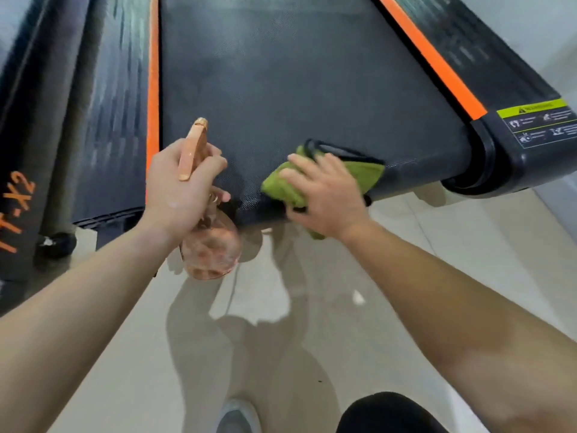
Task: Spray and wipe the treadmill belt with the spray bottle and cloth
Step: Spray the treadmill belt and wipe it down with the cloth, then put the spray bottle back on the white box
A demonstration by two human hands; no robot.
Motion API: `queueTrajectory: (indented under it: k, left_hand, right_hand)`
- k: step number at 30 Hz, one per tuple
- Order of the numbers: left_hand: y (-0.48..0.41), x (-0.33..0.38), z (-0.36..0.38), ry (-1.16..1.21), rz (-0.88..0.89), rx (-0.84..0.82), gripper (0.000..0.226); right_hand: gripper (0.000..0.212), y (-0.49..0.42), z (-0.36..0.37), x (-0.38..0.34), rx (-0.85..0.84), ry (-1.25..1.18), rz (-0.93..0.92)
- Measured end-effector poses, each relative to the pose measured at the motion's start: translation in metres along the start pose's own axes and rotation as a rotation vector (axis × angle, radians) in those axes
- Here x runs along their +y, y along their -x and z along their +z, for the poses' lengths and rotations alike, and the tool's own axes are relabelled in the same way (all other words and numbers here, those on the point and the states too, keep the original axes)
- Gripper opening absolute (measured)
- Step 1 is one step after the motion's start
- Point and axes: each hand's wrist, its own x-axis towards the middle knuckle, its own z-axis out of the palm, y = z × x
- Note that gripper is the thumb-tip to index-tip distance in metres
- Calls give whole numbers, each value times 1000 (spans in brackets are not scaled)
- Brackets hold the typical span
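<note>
Gym: treadmills (281,73) side by side

One treadmill belt (281,73) and two orange strips (153,89) (437,64) edging it. Two bare hands in view, the left hand (178,195) and the right hand (324,201). Also counted: one spray bottle (212,245), one green cloth (281,185), one yellow-topped warning label (540,120) and one shoe (237,417).
</note>
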Motion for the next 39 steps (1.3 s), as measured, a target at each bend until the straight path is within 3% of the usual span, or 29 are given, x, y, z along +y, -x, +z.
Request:
queueTrajectory:
  k: [2,5,8,10,14,18,22,25,29,33,39]
  left_hand:
    - [-3,0,1,60,-10,-8,9]
    - [-8,5,-1,110,-16,-19,9]
    - [-19,13,-8,130,-3,-19,17]
    - [-28,19,-15,191,-12,-16,13]
    - [-48,23,-34,259,-11,-25,3]
    - [-67,26,-55,265,-43,25,26]
    - [-74,31,-65,252,-75,20,48]
    - [-70,30,-72,237,-123,36,25]
    - [-51,39,-80,115,-211,44,8]
    - [-25,62,-98,76,-261,7,19]
    - [-3,97,-138,-19,-377,-50,26]
  right_hand:
    - [48,18,-12,42,78,10,169]
    - [46,27,-31,85,63,41,467]
    - [51,-2,-32,56,46,12,688]
    - [48,-26,-23,19,-22,-5,611]
    - [48,-70,-13,-45,-251,-9,270]
    - [48,-92,1,-98,-368,-75,-95]
    - [51,-84,-8,-102,-497,-165,-97]
    - [51,-64,-29,-88,-630,-110,34]
    - [44,-35,-79,-81,-706,-160,395]
    - [15,-36,-144,-95,-657,-439,881]
    - [17,-97,-207,-135,-649,-788,1053]
